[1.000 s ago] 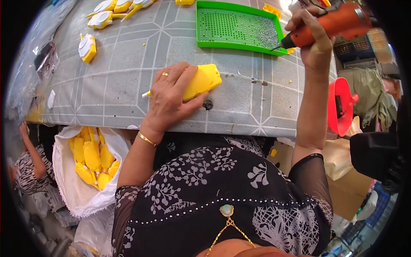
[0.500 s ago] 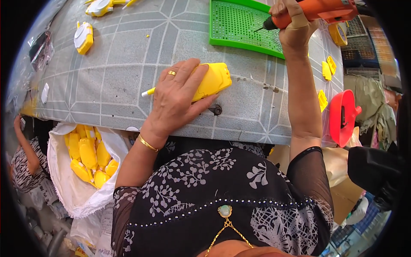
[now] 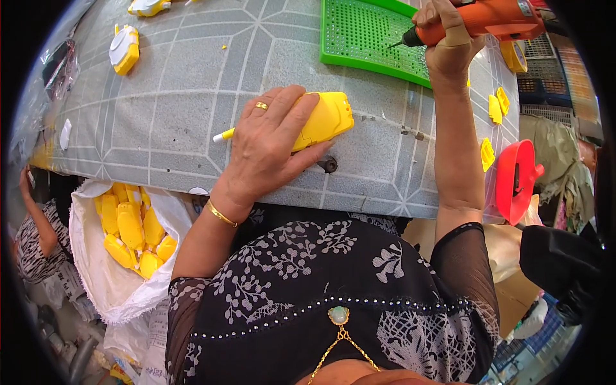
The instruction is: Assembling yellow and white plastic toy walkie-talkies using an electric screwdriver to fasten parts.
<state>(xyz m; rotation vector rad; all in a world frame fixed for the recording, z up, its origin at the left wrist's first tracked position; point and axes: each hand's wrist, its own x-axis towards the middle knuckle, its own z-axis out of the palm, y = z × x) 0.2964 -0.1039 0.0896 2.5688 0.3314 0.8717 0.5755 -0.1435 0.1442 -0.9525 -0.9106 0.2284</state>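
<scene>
My left hand is closed over a yellow plastic casing, pressing it against the table. A thin yellow stem with a white tip sticks out to the left of that hand. In my right hand is an orange electric screwdriver, its dark bit pointing left. The bit hangs over a green perforated tray holding many small metal screws. Just below the casing, a small dark metal fitting lies on the table.
A white sack full of yellow casings stands at the table's left front. Yellow-and-white units lie far left. At right are small yellow pieces, a tape roll and a red container. Another person is at far left.
Both hands keep their grips, with the casing held in place and the screwdriver still over the tray. The whole view has shifted slightly.
</scene>
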